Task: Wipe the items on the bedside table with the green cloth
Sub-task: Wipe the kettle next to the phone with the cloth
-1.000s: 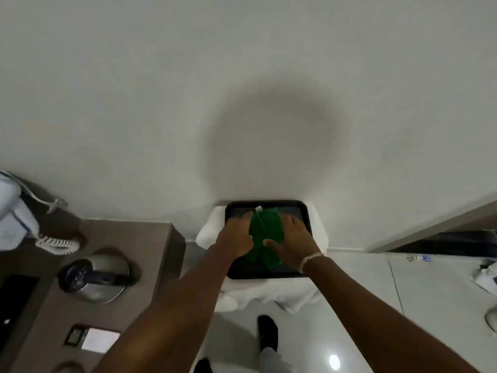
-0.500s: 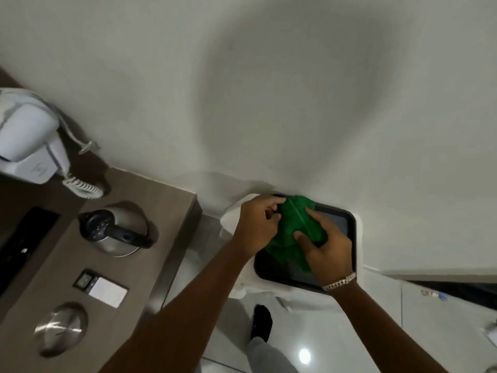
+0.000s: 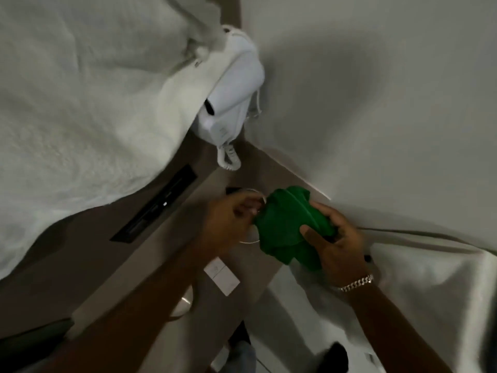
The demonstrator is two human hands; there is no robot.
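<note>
A: status on hands?
B: right hand [image 3: 340, 246] has the cloth [image 3: 289, 227], fingers [image 3: 312, 235] clamped on the bunched green fabric, thumb pressed into its near side. Bracelet [image 3: 356, 283] on that wrist.
A: left?
B: left hand [image 3: 228, 219] is curled shut, fingertips touching the cloth's left edge. Looks like it pinches a fold there, but it's blurred, so can't confirm the grip.
A: where's the cloth relative to the desk?
B: over the desk [image 3: 88, 265] near its far right corner, close to the wall [image 3: 376, 103]. Bunched up, held above the surface. Can't tell if it touches anything below.
A: anything under it?
B: thin curved metal rim [image 3: 248, 242] shows between the two hands, mostly hidden by them. Can't identify it.
A: other stuff on the desk?
B: white phone [image 3: 231, 95] at the far edge against the wall, coiled cord [image 3: 228, 157] hanging below it. Dark slot panel [image 3: 158, 205] along the left side next to the bedding [image 3: 80, 103]. White card [image 3: 222, 275] near the right edge, just beside the left forearm.
A: right of the desk?
B: white draped fabric [image 3: 430, 278], under the right wrist.
</note>
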